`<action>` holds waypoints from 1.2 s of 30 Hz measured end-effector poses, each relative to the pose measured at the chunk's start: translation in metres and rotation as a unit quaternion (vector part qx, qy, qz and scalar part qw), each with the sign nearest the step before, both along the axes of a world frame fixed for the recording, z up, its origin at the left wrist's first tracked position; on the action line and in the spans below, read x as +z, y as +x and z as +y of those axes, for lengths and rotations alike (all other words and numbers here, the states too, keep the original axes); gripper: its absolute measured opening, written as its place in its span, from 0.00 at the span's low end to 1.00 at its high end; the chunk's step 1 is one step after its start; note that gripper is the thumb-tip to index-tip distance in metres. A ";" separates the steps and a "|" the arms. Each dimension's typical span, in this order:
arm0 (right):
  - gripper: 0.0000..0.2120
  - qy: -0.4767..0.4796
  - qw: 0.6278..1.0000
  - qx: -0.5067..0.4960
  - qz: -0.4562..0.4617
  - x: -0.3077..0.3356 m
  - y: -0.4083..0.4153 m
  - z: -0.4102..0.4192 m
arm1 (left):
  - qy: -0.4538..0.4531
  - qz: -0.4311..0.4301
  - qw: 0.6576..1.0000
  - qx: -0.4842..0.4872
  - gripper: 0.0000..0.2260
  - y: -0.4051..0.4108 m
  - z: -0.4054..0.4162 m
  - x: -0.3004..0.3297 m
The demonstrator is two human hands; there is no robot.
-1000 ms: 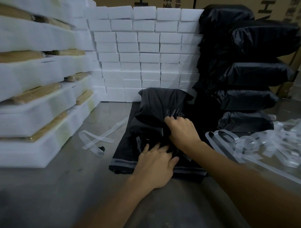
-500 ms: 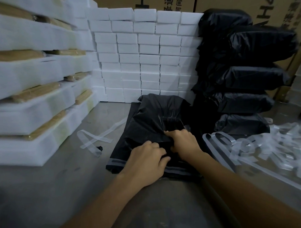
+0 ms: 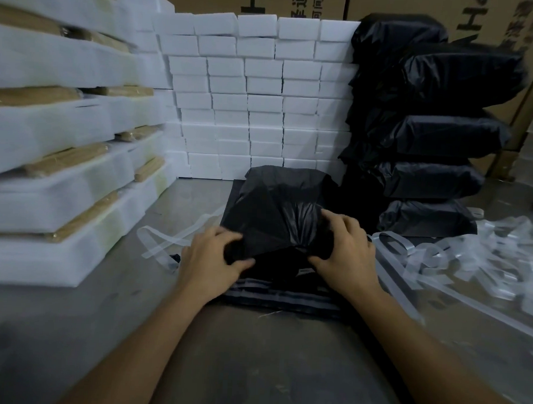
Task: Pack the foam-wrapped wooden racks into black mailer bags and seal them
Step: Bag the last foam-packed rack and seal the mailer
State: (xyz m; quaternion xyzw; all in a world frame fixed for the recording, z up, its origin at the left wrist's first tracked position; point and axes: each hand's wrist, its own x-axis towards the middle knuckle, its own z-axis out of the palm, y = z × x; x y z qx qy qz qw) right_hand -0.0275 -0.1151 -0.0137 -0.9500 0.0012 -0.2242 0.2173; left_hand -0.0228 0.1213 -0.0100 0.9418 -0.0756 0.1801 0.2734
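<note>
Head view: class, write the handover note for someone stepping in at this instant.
Left hand and right hand both grip the near end of the filled mailer bag, which lies on the flat empty bags. Sealed bags are stacked to the right. Foam-wrapped racks are stacked to the left. Peeled strips lie to the right. Left: finish closing this bag, stack it, then pack the remaining racks.
</note>
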 end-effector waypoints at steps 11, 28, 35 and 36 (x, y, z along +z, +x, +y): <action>0.11 0.078 0.984 0.037 0.153 0.024 0.002 -0.041 | -0.020 0.188 0.978 -0.089 0.13 0.009 0.033 0.029; 0.19 0.197 0.980 0.008 -0.017 0.052 -0.006 -0.022 | -0.168 -0.071 0.982 0.046 0.11 0.012 -0.003 0.060; 0.16 0.071 0.990 0.117 -0.023 0.101 0.067 0.015 | 0.103 -0.008 0.991 -0.083 0.19 0.092 -0.067 0.107; 0.16 0.042 0.991 0.128 -0.005 0.110 0.080 0.020 | 0.095 0.005 0.992 -0.085 0.19 0.108 -0.072 0.114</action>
